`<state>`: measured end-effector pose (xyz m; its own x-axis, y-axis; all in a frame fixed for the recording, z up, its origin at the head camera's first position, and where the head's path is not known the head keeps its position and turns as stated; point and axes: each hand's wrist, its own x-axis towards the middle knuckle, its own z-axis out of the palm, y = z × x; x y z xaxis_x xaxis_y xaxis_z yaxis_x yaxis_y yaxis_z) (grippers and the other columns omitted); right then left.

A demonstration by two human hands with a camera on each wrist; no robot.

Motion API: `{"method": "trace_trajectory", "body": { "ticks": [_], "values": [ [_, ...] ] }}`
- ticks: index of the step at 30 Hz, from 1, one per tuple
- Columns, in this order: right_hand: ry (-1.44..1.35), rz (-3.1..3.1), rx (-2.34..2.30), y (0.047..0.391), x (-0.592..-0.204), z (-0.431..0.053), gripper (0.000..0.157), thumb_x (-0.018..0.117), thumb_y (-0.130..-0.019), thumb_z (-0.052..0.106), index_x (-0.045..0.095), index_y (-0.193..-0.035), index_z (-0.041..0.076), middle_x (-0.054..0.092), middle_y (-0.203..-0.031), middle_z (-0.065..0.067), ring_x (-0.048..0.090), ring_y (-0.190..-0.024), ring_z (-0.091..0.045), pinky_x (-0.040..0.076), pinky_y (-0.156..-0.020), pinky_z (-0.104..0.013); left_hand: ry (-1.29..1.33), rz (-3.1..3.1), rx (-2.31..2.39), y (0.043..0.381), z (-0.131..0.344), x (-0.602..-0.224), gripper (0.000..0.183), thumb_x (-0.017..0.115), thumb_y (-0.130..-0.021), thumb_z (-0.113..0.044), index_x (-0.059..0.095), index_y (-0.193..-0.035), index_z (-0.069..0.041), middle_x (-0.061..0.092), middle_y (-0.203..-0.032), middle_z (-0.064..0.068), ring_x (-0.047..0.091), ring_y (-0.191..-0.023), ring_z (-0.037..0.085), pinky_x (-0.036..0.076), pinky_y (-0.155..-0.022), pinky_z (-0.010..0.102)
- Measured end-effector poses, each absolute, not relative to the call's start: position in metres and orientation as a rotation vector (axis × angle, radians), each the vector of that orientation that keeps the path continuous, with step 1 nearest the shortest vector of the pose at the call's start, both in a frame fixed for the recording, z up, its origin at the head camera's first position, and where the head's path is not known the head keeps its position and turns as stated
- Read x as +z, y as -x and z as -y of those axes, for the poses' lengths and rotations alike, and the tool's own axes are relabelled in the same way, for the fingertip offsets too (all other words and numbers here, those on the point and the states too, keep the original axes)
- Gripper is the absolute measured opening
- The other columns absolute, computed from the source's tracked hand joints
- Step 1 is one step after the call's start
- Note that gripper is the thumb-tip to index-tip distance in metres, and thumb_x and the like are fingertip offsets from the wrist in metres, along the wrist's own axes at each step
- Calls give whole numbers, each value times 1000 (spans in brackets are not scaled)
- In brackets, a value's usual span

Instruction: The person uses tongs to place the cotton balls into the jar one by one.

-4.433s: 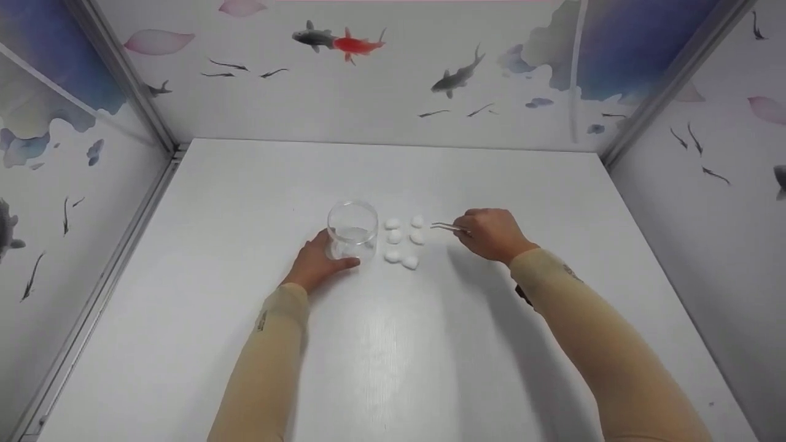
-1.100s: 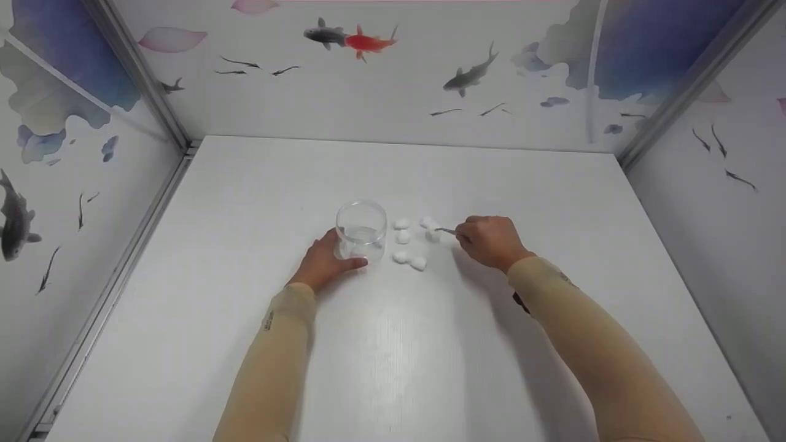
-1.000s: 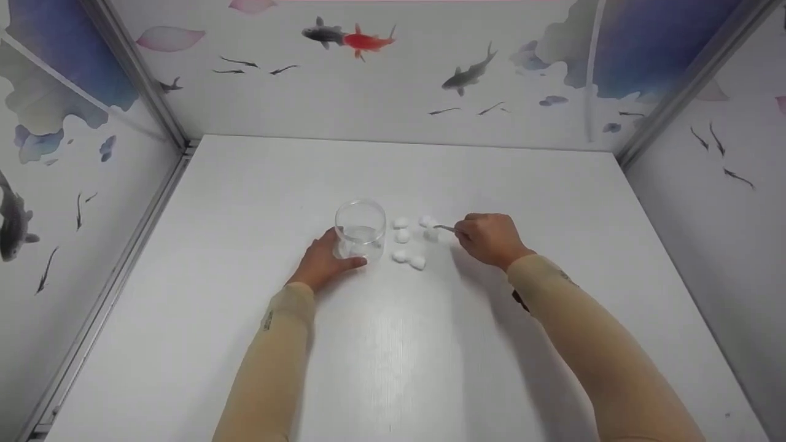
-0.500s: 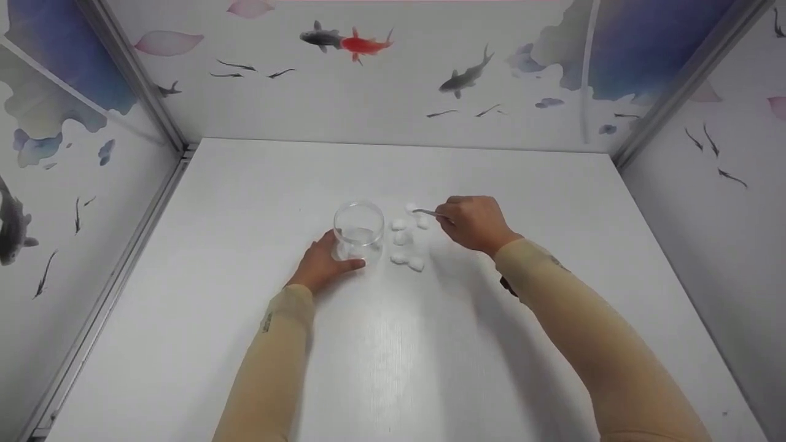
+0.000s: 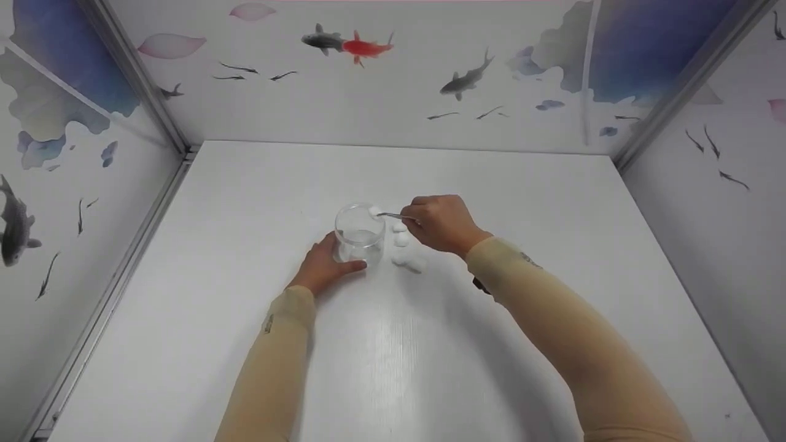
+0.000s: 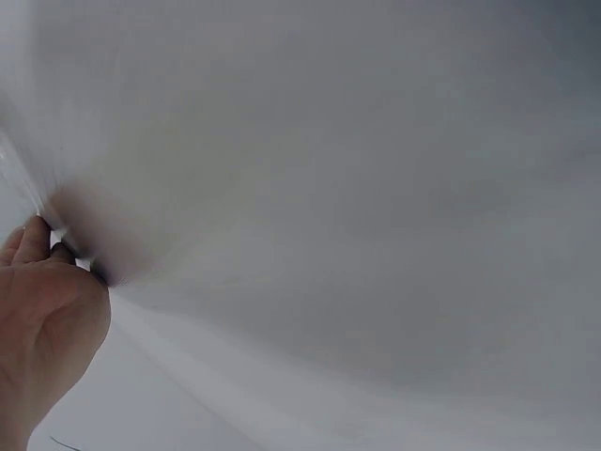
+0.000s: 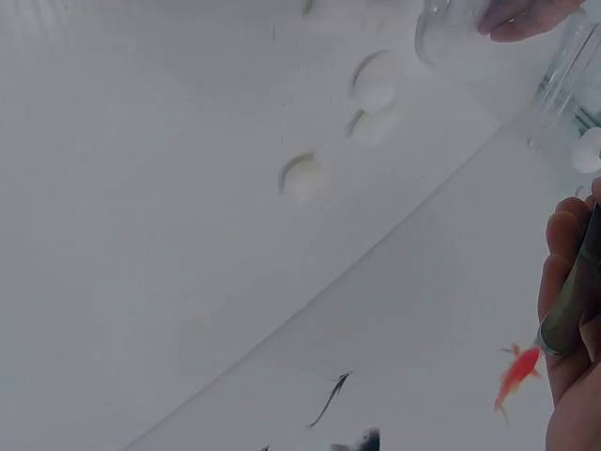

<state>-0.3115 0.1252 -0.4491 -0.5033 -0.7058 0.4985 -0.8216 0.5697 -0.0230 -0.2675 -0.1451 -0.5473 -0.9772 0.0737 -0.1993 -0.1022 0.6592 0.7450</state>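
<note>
My left hand (image 5: 324,265) curls around the lower side of a clear jar (image 5: 361,240), its thumb across the front. The jar stands upright with its mouth uncovered. Metal tweezers (image 5: 393,215) are gripped in my right hand (image 5: 443,224), tips pointing left. A white cotton ball (image 5: 374,211) sits at those tips, level with the right part of the jar's rim; in the right wrist view this cotton ball (image 7: 588,150) appears beside the clear wall. Several other cotton balls (image 5: 401,239) lie on the table right of the jar, partly behind my right hand.
A white table (image 5: 276,184) carries everything. Printed panels with fish and petals (image 5: 393,92) close off the back and both sides. The left wrist view shows mostly blurred white surface, with part of my left hand (image 6: 47,319) at its edge.
With the tweezers, my right hand has picked up a cotton ball from the right column and carried it left to the jar's rim. My left hand and the jar have stayed put.
</note>
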Motion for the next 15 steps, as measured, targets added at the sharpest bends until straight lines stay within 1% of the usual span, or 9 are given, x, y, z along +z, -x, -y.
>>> {"method": "trace_trajectory", "body": {
  "ticks": [7, 15],
  "values": [
    [-1266, 2413, 338, 307, -453, -120, 10, 69, -89, 9, 78, -88, 13, 67, -74, 3, 61, -59, -10, 53, -49, -31, 35, -2670, 1201, 268, 144, -548, 109, 81, -76, -56, 25, -158, -11, 32, -159, 13, 19, -148, 37, 13, -121, 51],
    [-1276, 2440, 330, 307, -455, -122, 8, 70, -88, 8, 77, -88, 13, 65, -72, 3, 59, -57, -11, 51, -48, -31, 27, -2676, 1215, 268, 146, -549, 108, 82, -76, -55, 26, -158, -12, 34, -158, 12, 19, -148, 36, 12, -122, 50]
  ]
}}
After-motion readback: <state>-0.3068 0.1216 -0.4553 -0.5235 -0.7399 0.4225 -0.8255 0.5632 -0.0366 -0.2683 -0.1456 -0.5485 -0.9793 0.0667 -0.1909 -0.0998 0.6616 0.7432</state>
